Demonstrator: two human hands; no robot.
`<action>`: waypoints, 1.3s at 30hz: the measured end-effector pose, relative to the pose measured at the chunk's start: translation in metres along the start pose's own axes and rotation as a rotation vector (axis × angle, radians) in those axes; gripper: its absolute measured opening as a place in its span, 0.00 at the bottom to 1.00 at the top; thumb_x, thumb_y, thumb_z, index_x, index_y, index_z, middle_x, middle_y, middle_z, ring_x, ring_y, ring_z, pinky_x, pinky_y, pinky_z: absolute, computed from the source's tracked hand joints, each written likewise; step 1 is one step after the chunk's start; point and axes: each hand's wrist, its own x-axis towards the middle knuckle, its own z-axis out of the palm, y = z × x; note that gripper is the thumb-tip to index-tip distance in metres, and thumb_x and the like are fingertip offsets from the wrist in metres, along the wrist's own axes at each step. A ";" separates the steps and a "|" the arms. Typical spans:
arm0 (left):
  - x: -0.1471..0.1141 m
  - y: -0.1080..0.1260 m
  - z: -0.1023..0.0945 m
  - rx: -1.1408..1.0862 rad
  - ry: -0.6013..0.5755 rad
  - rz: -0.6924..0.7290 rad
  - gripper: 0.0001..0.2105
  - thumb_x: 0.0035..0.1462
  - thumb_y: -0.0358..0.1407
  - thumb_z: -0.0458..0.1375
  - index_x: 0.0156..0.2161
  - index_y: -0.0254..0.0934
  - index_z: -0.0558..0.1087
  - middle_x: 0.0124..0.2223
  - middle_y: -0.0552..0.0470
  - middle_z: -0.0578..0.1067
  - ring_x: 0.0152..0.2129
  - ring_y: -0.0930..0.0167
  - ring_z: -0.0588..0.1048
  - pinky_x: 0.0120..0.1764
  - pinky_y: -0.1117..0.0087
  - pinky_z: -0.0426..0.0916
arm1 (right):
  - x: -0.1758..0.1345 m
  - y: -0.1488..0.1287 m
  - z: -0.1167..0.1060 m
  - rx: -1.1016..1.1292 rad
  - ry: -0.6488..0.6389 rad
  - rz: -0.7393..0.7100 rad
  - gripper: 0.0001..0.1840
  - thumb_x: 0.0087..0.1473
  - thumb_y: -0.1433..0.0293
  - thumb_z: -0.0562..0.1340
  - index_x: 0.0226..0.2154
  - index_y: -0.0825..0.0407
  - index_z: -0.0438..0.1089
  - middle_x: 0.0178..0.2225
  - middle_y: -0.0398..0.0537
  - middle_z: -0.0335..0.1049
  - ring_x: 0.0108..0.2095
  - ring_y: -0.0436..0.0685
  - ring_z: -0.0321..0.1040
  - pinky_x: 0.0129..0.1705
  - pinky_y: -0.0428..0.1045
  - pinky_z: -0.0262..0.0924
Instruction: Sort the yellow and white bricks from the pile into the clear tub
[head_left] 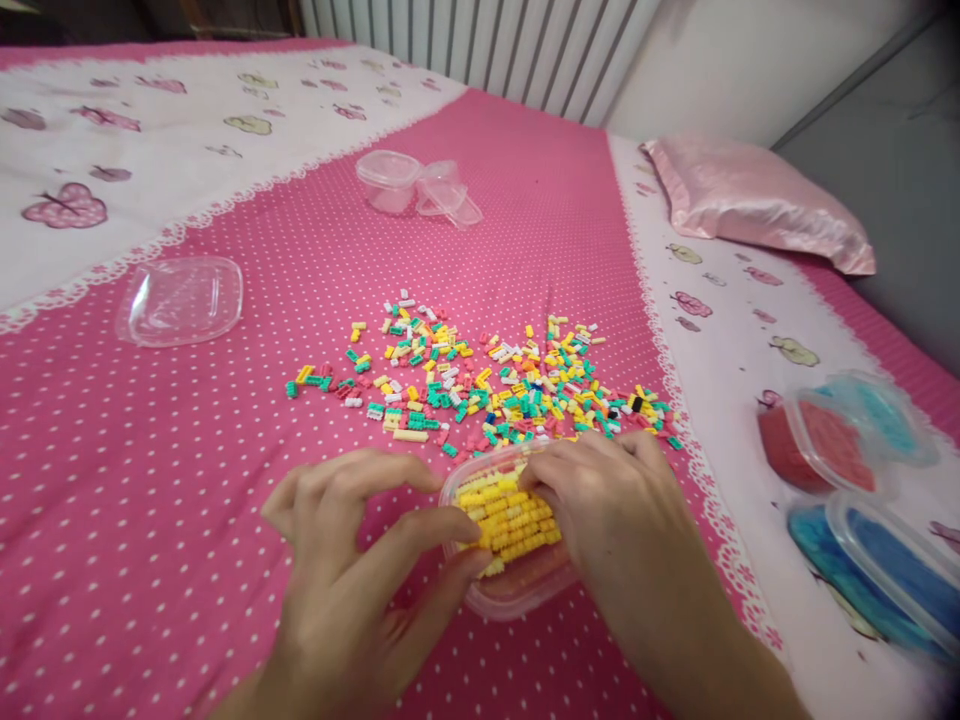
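A clear plastic tub [517, 603] sits on the bed in front of me, with rows of yellow toy building bricks [517, 515] packed inside it. My left hand [352, 565] reaches in from the left, its thumb and index fingertip closed against the left ends of the rows. From the right, my right hand [611, 510] bends over the tub's rim, fingers curled together at the far end of the yellow bricks. Its fingertips are partly hidden. Just beyond the tub spreads a loose pile of small multicoloured bricks [525, 395].
A clear lid [184, 302] lies at the left. Clear empty tubs [388, 180] stand farther back. On the right are a tub with red contents [832, 445] and a blue-filled tub [870, 570]. A pink pillow [757, 200] rests near the wall. Polka-dot pink bedding [187, 480] covers the bed.
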 end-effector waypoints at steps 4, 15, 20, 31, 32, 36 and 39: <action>-0.001 0.001 0.000 -0.007 0.005 -0.021 0.06 0.60 0.29 0.61 0.38 0.44 0.73 0.44 0.50 0.69 0.42 0.62 0.68 0.44 0.56 0.57 | 0.000 -0.002 -0.003 0.021 0.029 0.036 0.16 0.48 0.86 0.65 0.25 0.47 0.73 0.22 0.36 0.73 0.27 0.58 0.67 0.39 0.54 0.41; 0.000 0.000 0.000 -0.001 0.003 -0.013 0.05 0.61 0.30 0.60 0.39 0.44 0.73 0.44 0.50 0.69 0.42 0.63 0.68 0.44 0.58 0.57 | 0.000 0.000 -0.005 0.004 0.036 0.044 0.17 0.49 0.86 0.62 0.27 0.46 0.74 0.21 0.37 0.71 0.27 0.57 0.65 0.39 0.55 0.40; 0.000 0.000 0.000 -0.006 -0.010 -0.010 0.04 0.62 0.30 0.60 0.39 0.43 0.73 0.45 0.50 0.68 0.43 0.63 0.67 0.44 0.57 0.56 | 0.000 0.002 -0.004 0.066 0.021 0.023 0.16 0.52 0.84 0.62 0.25 0.46 0.73 0.19 0.36 0.69 0.25 0.55 0.63 0.39 0.54 0.41; -0.001 -0.001 -0.002 -0.071 -0.013 -0.052 0.04 0.65 0.31 0.59 0.41 0.44 0.72 0.46 0.52 0.67 0.43 0.65 0.66 0.42 0.60 0.57 | 0.000 -0.012 -0.026 0.642 0.047 -0.206 0.07 0.63 0.76 0.62 0.36 0.48 0.73 0.37 0.35 0.78 0.38 0.48 0.71 0.44 0.44 0.60; -0.001 -0.001 -0.001 -0.077 -0.012 -0.057 0.03 0.65 0.32 0.59 0.41 0.44 0.72 0.46 0.52 0.67 0.43 0.66 0.66 0.43 0.60 0.56 | -0.001 -0.013 -0.024 0.630 0.068 -0.197 0.07 0.63 0.76 0.62 0.37 0.49 0.73 0.36 0.36 0.77 0.38 0.48 0.71 0.44 0.45 0.61; -0.003 -0.002 -0.001 -0.087 -0.017 -0.064 0.02 0.66 0.34 0.59 0.41 0.44 0.73 0.46 0.52 0.66 0.44 0.66 0.65 0.45 0.60 0.55 | -0.002 -0.013 -0.016 0.608 0.090 -0.151 0.05 0.61 0.75 0.64 0.38 0.48 0.74 0.38 0.36 0.78 0.40 0.50 0.73 0.46 0.45 0.61; -0.003 -0.003 0.000 -0.094 -0.008 -0.072 0.02 0.66 0.35 0.58 0.41 0.44 0.73 0.46 0.52 0.66 0.44 0.65 0.65 0.45 0.60 0.55 | -0.001 -0.011 -0.014 0.630 0.085 -0.159 0.06 0.60 0.76 0.65 0.38 0.48 0.74 0.39 0.34 0.79 0.41 0.49 0.74 0.48 0.45 0.60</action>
